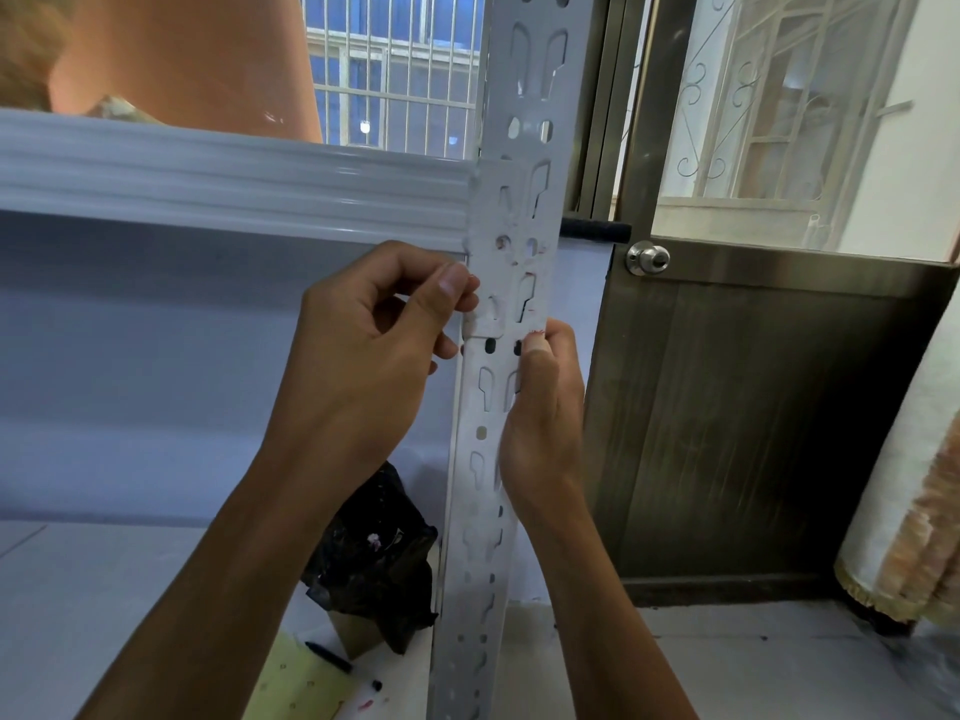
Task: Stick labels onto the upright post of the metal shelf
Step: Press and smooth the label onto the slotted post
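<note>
Left hand (363,345) pinches a white label's (506,304) left edge against the post (480,563); right hand (540,423) grips the post, thumb on label.

Home interior by a doorway — metal door (753,407) with round knob (647,258), barred windows (395,70), tiled floor (753,667).

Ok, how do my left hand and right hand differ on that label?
The left hand sits higher, at the left edge of the post; the right hand is lower, on its right edge. The left hand pinches the side of the label between thumb and forefinger; the right hand presses its thumb on the label's bottom corner, fingers going behind the post. Both touch the same label.
</note>
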